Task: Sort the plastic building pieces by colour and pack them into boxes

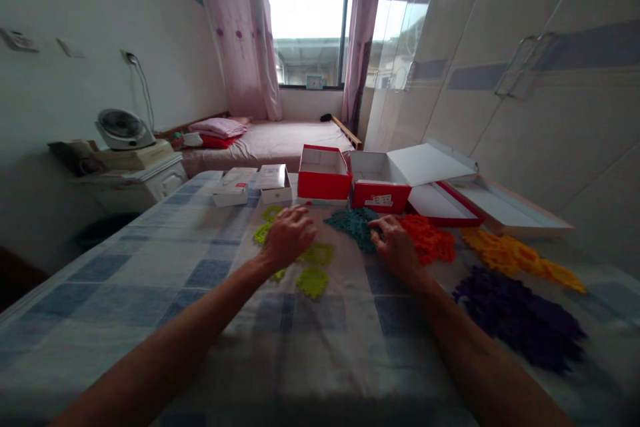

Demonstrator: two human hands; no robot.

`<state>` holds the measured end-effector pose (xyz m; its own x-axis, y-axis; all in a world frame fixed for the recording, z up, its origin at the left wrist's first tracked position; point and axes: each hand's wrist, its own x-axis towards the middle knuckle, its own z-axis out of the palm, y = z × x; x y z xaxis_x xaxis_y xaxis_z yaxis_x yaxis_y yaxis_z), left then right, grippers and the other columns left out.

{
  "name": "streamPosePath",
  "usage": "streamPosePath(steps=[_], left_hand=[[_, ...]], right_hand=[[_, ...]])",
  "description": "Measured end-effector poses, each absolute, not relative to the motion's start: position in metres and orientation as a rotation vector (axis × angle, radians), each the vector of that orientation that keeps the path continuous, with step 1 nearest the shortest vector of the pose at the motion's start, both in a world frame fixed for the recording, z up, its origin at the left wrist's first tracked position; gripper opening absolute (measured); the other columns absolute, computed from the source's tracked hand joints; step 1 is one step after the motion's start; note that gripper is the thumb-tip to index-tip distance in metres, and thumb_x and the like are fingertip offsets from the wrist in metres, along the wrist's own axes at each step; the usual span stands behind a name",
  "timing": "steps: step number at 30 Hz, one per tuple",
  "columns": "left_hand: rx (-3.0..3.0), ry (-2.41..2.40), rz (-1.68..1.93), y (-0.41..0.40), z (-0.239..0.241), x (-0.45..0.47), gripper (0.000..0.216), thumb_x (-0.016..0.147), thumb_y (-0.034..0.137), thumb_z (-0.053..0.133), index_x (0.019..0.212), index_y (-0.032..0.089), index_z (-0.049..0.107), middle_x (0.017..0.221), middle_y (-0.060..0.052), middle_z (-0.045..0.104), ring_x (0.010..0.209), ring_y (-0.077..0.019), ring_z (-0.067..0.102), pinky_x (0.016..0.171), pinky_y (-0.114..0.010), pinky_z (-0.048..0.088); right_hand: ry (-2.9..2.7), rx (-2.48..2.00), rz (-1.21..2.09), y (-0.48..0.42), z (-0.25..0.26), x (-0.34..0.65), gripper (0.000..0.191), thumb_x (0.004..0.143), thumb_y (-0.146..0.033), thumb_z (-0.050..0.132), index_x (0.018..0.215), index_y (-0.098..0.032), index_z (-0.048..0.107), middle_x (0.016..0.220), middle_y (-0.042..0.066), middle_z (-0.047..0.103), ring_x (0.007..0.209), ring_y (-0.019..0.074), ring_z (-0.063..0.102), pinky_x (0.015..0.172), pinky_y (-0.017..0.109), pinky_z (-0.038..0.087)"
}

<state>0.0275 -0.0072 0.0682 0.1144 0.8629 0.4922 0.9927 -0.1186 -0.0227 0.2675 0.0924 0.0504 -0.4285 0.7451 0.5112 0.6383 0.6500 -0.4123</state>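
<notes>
My left hand [287,235] lies palm down with fingers stretched out over a scatter of lime-green lacy pieces [313,280] on a blue-checked cloth [165,260]. My right hand [397,245] rests on the edge of a teal pile [353,222], fingers curled at it, with an orange-red pile [430,238] just to its right. Whether the right hand pinches a teal piece is unclear. A yellow-orange pile [520,255] and a dark purple pile [520,315] lie further right.
Two open red boxes [323,183] [379,196] with white lids stand behind the piles. Two small white boxes [273,183] sit to their left. A bed [270,140] and window are beyond, a white cabinet with a fan [123,130] at left, wardrobe doors [525,93] at right.
</notes>
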Motion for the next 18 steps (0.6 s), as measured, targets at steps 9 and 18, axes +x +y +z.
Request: streamPosePath(steps=[9,18], left_hand=[[-2.059,-2.114,-0.363,0.015,0.021,-0.08,0.043,0.084,0.027,0.028,0.117,0.019,0.055,0.121,-0.008,0.06,0.117,-0.0223,0.05,0.097,-0.038,0.04],[-1.827,-1.87,-0.521,0.005,0.076,0.07,0.053,0.087,0.046,0.031,0.126,0.016,0.051,0.138,-0.014,0.042,0.133,-0.0326,0.025,0.105,-0.052,0.022]], right_hand=[[-2.195,-1.046,0.229,0.083,0.049,0.263,0.017,0.08,-0.014,0.051,0.092,-0.016,0.063,0.095,0.006,0.057,0.09,0.015,0.054,0.085,0.025,0.042],[-2.167,-1.044,0.23,0.081,0.052,0.259,0.019,0.081,-0.016,0.051,0.096,-0.019,0.062,0.097,0.004,0.057,0.095,0.014,0.053,0.087,0.024,0.041]])
